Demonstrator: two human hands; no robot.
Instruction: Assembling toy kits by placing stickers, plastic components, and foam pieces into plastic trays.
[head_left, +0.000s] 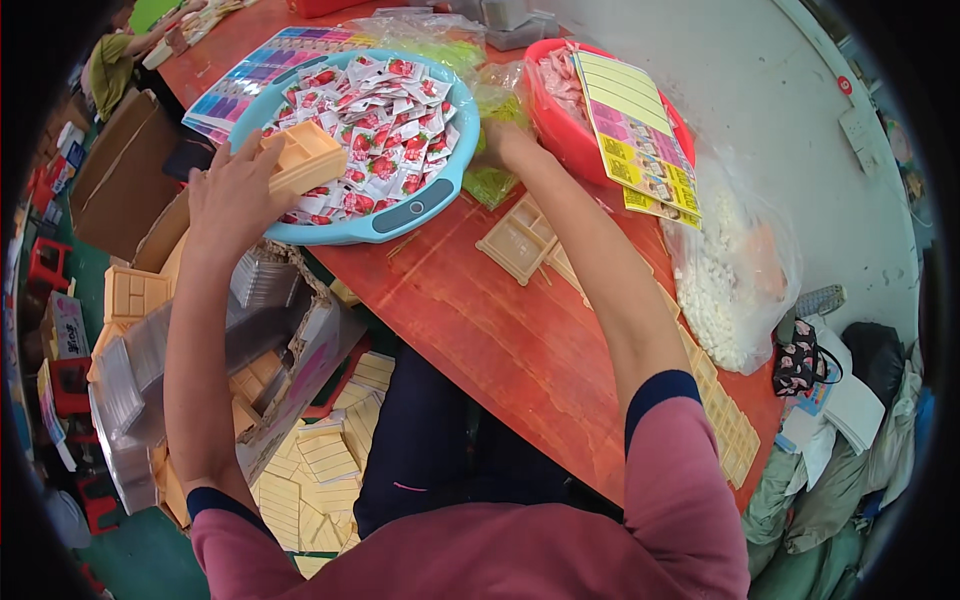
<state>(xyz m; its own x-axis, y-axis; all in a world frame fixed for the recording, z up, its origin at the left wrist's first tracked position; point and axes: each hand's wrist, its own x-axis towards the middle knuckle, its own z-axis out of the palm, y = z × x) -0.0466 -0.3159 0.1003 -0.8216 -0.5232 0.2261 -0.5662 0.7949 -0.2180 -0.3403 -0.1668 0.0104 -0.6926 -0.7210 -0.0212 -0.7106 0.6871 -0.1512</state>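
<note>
My left hand (232,192) grips a small stack of beige compartmented plastic trays (308,160) over the near left rim of a blue basin (440,205). Small white sachets with red strawberry prints (375,130) fill the basin. On the basin's right side, my right hand (508,146) reaches to a yellow-green clear plastic bag (490,186); its fingers are mostly hidden, so I cannot make out whether it holds anything. Right of that hand stands a red basin (545,105) of pinkish packets, with yellow and pink printed sheets (640,130) lying across it.
More beige trays (520,238) lie along the red table (440,290). A clear bag of white pieces (725,290) sits at the right. Below left, a cardboard box (300,390) holds clear plastic trays (150,400); beige pieces (325,455) cover the floor. Another person (112,65) is at far left.
</note>
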